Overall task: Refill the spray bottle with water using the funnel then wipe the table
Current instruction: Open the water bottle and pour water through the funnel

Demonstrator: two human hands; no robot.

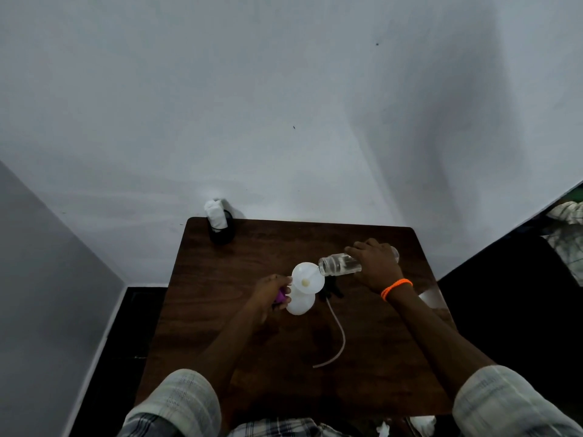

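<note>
— Where was the spray bottle (pixel 301 302)?

— Near the middle of the dark wooden surface (pixel 220 326), standing upright, with the white funnel (pixel 307 276) seated in its neck. The left hand (pixel 268 294) came at it from nine o'clock, fingers curled round its side – something purple showed under them, I could not tell what.

— And the right hand (pixel 375 266)?

— Wrapped round a clear water bottle (pixel 340 264), tipped nearly flat, its open mouth at the funnel's rim at about two o'clock. An orange band (pixel 397 288) sat on that wrist.

— Anything else on the surface?

— The black spray head (pixel 329 288) lay just at three o'clock of the spray bottle, its thin tube (pixel 339 339) trailing toward five o'clock. At eleven o'clock, at the far edge, stood a dark holder (pixel 221 230) with a white cloth (pixel 215 213) stuffed in it.
</note>
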